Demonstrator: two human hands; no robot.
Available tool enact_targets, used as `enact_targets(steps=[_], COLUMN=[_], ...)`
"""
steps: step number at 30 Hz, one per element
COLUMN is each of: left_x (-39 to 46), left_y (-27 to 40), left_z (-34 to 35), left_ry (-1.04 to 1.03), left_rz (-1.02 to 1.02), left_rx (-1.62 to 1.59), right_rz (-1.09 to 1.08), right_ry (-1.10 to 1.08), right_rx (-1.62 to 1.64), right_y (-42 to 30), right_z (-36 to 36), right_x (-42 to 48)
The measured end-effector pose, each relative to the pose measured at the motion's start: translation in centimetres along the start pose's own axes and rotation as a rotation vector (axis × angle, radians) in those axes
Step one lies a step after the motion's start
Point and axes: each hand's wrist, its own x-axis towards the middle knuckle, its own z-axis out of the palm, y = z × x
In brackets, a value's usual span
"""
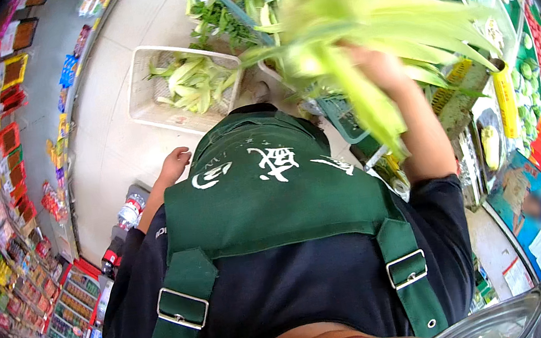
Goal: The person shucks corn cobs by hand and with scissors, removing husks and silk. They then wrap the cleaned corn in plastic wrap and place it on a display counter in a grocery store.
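Note:
My right hand [377, 64] is raised and closed around a large bunch of pale green corn husks [405, 26], blurred by motion. The loose leaves fan out above, to the right and down past my forearm. My left hand [176, 163] hangs beside my green apron [280, 208], fingers loosely bent, with nothing seen in it. Ahead on the floor, a white plastic basket [137, 91] contains a heap of torn husks [202, 83]. Beyond it a green plastic crate [230, 9] holds more green leaves and is partly hidden by the bunch.
Leafy greens [227, 22] lie beside the crate. Another green crate [346, 121] stands close to my right. Packaged-goods shelving [17, 124] lines the left; bottles [131, 211] stand near my left arm. At right are cabbages [527, 92] and a poster board [529, 213].

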Motion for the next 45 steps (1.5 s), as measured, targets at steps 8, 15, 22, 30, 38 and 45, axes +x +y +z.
enact_targets(steps=[8,15,22,30,38,45], left_x=[-0.9,2.1,2.1,4.3,3.4,3.2], left_y=[3.7,-8.1,-7.1,0.8,4.1,2.3], left_z=[-1.5,-0.1,-2.2,-1.6,-2.0,-2.9], left_ry=[0.066,-0.049,-0.031,-0.048,-0.045,0.025], left_rz=[0.078,0.000,0.112,0.123,0.061,0.083], left_rx=[0.139,-0.150,0.166,-0.009,0.127,0.135], right_rz=[0.153,-0.034,0.939,0.977,0.756,0.678], right_ry=[-0.171,0.380,0.250,0.054,0.027,-0.255], right_rx=[0.297,-0.257,-0.750,-0.545,-1.049,-0.753], right_y=[-0.6,12.6,22.4,19.7,22.3,15.9], right_z=[22.4,9.7,8.2,11.1,-4.5,-3.6], right_x=[11.2,4.9,-2.9,-7.0,-13.6,-9.4])
